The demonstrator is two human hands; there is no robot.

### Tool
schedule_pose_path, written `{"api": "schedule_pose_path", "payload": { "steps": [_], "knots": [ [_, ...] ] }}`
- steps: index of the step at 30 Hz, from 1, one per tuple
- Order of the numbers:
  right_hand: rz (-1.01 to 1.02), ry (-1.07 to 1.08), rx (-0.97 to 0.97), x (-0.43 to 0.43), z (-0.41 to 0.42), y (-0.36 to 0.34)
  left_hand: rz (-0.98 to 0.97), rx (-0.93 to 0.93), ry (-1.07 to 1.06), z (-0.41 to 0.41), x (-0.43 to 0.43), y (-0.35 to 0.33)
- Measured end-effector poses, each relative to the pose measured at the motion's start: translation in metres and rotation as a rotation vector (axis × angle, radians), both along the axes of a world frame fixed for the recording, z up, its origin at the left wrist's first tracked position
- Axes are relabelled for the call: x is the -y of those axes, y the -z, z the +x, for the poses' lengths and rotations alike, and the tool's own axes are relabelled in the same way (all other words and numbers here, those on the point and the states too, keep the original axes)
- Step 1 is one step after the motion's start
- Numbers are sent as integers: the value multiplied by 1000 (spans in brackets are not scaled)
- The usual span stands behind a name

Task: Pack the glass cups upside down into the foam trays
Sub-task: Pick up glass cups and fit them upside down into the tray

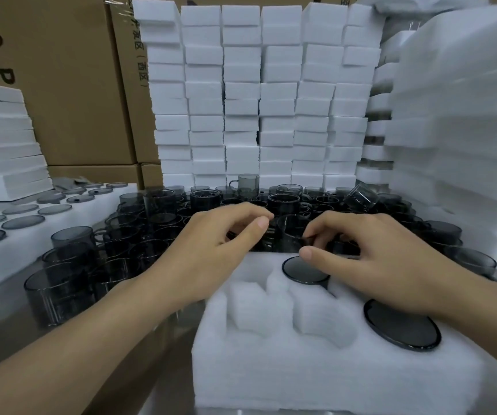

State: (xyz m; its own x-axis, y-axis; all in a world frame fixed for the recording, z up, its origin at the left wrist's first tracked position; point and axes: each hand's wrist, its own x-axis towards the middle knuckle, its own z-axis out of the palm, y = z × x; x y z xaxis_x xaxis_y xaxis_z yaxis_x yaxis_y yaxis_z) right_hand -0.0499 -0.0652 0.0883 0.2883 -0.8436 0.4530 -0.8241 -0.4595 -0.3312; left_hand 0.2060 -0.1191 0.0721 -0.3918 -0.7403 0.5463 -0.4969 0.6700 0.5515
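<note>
A white foam tray point(271, 369) lies in front of me with two smoky grey glass cups seated upside down in its right pockets: one at the far side point(304, 271), one nearer point(401, 326). The left pockets are vacant. Behind the tray stands a crowd of loose grey glass cups point(163, 211). My right hand point(370, 259) pinches the rim of a cup point(290, 232) standing just beyond the tray. My left hand point(211, 253) hovers beside it over the cups, fingers curled, and what it touches is hidden.
Stacks of white foam trays point(256, 100) form a wall behind the cups and rise at the right point(456, 130) and left point(5, 145). A packed tray showing several round cup bases point(23, 217) lies at the left. Cardboard boxes point(70, 85) stand behind.
</note>
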Motion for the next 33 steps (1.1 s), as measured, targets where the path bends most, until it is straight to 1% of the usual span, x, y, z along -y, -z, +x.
{"api": "schedule_pose_path", "payload": {
  "steps": [4, 8, 10, 13, 19, 23, 28, 33],
  "knots": [
    [-196, 0, 68, 1, 1, 1, -68, -108, 26, -4, 0, 2],
    [-294, -30, 141, 0, 2, 1, -110, -222, 62, -5, -2, 2],
    [-309, -44, 153, 0, 2, 2, -131, -257, 73, -5, -3, 1],
    [-314, -29, 179, 2, 0, 3, -114, -304, 108, -5, -4, 0],
    [-263, -40, 185, 5, -1, 5, -79, -373, 147, -7, -5, 1],
    [-310, -87, 194, 3, 1, 4, -59, -408, 172, -9, -6, 1],
    [-392, -95, 190, 4, 1, 3, -93, -444, 186, -11, -8, -1],
    [-392, -89, 192, 5, 0, 3, -101, -489, 195, -15, -12, -2]
  ]
}}
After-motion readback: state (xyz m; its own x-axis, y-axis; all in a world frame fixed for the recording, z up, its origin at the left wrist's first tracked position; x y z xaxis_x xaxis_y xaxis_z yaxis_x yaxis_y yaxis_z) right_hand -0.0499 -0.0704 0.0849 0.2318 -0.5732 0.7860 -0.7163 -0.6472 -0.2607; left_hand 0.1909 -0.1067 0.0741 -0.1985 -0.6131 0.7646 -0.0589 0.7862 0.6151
